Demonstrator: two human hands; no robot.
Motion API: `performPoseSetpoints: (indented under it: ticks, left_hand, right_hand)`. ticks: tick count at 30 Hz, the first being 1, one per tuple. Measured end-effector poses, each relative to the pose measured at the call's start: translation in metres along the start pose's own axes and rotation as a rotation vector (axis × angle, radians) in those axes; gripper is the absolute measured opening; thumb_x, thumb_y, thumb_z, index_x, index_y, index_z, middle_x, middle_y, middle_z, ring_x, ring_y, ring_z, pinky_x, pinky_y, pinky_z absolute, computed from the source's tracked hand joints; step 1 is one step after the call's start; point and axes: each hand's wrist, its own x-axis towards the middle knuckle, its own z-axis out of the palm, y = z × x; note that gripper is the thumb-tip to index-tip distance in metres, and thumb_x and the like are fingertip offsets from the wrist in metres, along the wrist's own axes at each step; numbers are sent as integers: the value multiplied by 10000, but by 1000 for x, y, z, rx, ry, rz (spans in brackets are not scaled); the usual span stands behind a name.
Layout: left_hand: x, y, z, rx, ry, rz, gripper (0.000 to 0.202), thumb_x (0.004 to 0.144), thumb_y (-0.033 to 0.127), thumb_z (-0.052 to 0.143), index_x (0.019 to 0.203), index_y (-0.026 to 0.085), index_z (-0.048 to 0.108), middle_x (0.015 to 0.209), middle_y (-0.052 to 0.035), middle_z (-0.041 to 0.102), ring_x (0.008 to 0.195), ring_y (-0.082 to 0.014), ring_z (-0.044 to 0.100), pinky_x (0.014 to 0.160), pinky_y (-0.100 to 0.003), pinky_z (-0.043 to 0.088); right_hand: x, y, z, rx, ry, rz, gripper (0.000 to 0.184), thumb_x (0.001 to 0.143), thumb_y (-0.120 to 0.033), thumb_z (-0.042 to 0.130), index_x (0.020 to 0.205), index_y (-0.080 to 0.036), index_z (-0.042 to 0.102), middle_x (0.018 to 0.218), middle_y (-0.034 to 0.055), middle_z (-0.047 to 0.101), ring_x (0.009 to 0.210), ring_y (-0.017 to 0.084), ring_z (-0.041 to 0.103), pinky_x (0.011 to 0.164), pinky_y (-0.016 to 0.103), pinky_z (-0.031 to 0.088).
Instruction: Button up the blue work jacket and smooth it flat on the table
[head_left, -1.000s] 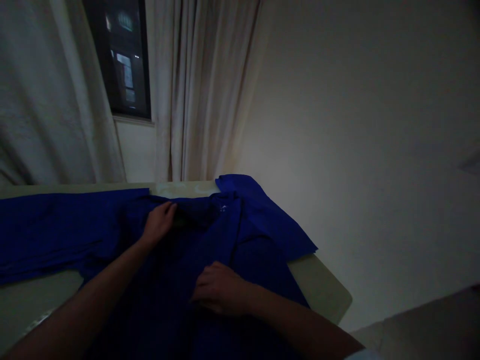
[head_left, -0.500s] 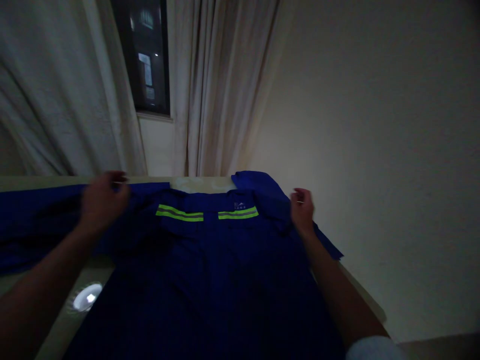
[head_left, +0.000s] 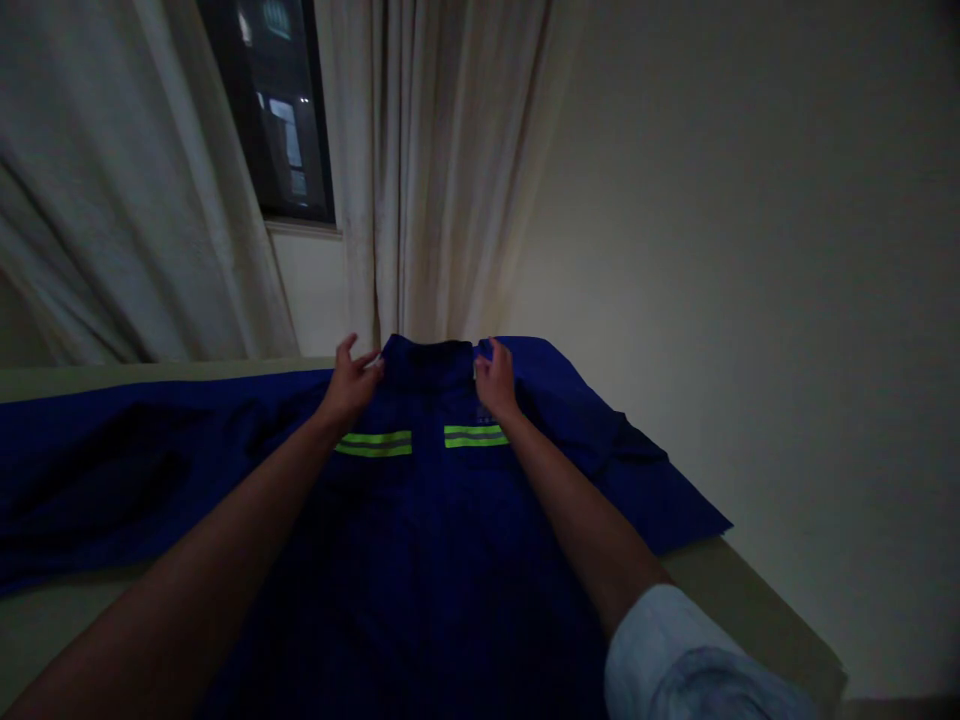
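A blue work jacket [head_left: 435, 540] with two yellow-green reflective stripes [head_left: 420, 440] lies spread front-up on a pale table [head_left: 750, 600]. Its sleeves stretch out to the left and right. My left hand [head_left: 351, 385] pinches the left side of the collar [head_left: 429, 355] at the far edge, some fingers raised. My right hand [head_left: 495, 382] grips the right side of the collar. Both arms reach forward over the jacket's body.
White curtains [head_left: 420, 170] hang behind the table on both sides of a dark window [head_left: 274, 110]. A plain wall [head_left: 712, 250] fills the right side. The table's right corner [head_left: 825, 670] lies near the jacket's right sleeve [head_left: 645, 480].
Both hands have moved inward from the jacket's shoulders to the collar. The collar now stands up at the far edge, and the right sleeve lies flatter and further out.
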Motion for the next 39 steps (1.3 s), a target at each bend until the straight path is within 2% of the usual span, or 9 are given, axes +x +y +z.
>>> performPoseSetpoints:
  ticks: [3,6,8,12,18,25,30,33,39]
  left_hand:
    - [2,-2,14,-92,13,72,663,1031,177,310,1652,202,77,1436,-186,646,1228,-189,689,995,-358,564]
    - [-24,-8,36,26,-159,111,593,950,96,391,1536,167,443,1334,-137,727,1213,-225,703,1043,-359,543]
    - [-43,-12,48,85,-232,146,561,914,77,429,1450,163,569,1400,-132,690,1288,-248,659,1115,-379,493]
    - [-58,-14,56,181,-295,209,526,1022,267,388,1515,145,525,1572,-163,520,1466,-306,484,1226,-494,357]
    - [-56,-11,56,284,-348,253,554,1051,338,325,1561,184,475,1654,-143,406,1527,-304,388,1239,-493,323]
    - [-60,-8,57,327,-341,227,595,1046,364,299,1588,155,428,1676,-160,358,1542,-327,355,1241,-513,301]
    - [-60,-6,55,292,-347,265,583,1040,378,306,1580,207,440,1669,-97,393,1545,-281,358,1253,-501,276]
    - [-59,-7,56,276,-357,292,562,1029,336,312,1553,220,480,1647,-71,439,1534,-250,380,1259,-483,262]
    - [-60,-8,58,275,-352,289,578,1013,318,331,1576,248,449,1655,-57,425,1534,-283,376,1242,-528,270]
  right_hand:
    - [-5,-26,8,135,112,40,420,1104,-372,302,1308,-140,586,1280,174,623,1142,224,638,1000,360,481]
    - [-26,-58,38,84,-120,24,466,998,-573,524,1172,-157,643,1145,154,689,1050,288,677,898,403,523]
    - [-37,-72,59,19,-222,44,501,964,-566,575,1190,-124,644,1174,197,690,1091,342,673,884,443,525]
    - [-38,-71,77,45,-254,39,345,1033,-400,473,1163,-150,671,1230,179,697,1108,305,677,891,402,497]
    - [-22,-37,73,154,-307,11,306,1059,-391,469,966,-228,711,1006,27,761,950,169,681,741,234,427]
    - [-23,-2,59,100,-249,123,316,1060,-279,414,990,-154,696,969,90,722,911,202,646,756,272,445]
    - [-34,-16,48,-11,-175,-36,377,967,-141,541,1338,-192,578,1363,135,582,1238,247,535,1007,349,432]
    - [-29,-30,49,-116,-254,-246,291,1014,-287,568,1293,-233,627,1298,96,621,1208,245,558,1003,348,441]
    - [-15,-35,57,-212,-280,-253,277,1068,-351,506,1232,-181,652,1204,106,662,1089,213,627,911,303,465]
